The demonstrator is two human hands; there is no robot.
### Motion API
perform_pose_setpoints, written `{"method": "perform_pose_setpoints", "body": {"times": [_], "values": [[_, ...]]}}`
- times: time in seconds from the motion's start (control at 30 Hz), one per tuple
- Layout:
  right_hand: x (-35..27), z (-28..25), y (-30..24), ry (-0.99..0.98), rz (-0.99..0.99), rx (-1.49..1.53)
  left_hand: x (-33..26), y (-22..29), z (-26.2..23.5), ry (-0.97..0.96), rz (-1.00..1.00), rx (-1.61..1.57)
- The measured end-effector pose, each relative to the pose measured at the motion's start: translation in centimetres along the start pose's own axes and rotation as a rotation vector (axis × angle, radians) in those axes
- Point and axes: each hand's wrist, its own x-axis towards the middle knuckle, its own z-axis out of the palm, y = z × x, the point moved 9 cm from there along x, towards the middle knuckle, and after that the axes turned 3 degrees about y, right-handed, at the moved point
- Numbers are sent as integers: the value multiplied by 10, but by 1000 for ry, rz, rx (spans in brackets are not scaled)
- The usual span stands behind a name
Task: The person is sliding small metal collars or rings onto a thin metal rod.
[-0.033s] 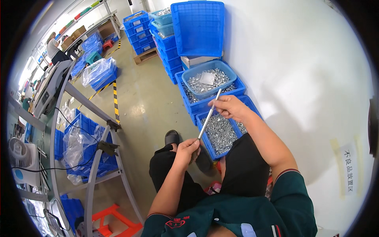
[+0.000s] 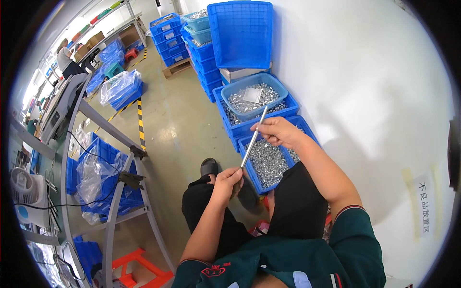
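Observation:
A thin silvery metal rod (image 2: 249, 150) slants between my hands, its upper end pointing away from me. My left hand (image 2: 227, 184) is closed round its near end, thumb on top. Higher up, my right hand (image 2: 278, 131) pinches the rod between thumb and fingers, with the far tip sticking out past them. Below the rod stands a blue crate (image 2: 261, 188) holding many small shiny metal parts. Beyond my right hand, a light blue basin (image 2: 231, 90) of similar parts, with a pale card (image 2: 252, 95) on top, rests in another blue crate (image 2: 229, 128).
At left is a grey-framed workbench (image 2: 111, 211) with a white fan-like device (image 2: 31, 192) and cables. Blue crates (image 2: 169, 41) stand stacked at the back, an upright blue bin (image 2: 242, 36) beside them. A white wall (image 2: 365, 86) borders the right. A person (image 2: 67, 60) stands far left.
My right hand and the upper part of the rod have shifted very slightly left. My left hand stays in place on the near end.

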Motion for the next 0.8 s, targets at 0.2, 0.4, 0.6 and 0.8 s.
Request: {"method": "perform_pose_setpoints", "body": {"times": [0.2,0.4,0.6,0.8], "values": [[7,-37,23,118,157,-3,5,-1,-5,67,35,4],[12,-61,19,88,99,378,2,-1,-9,64,34,27],[14,-62,13,109,28,522,-1,1,-11,54,129,117],[10,-58,5,73,-14,584,-4,-3,-13,59,72,156]]}}
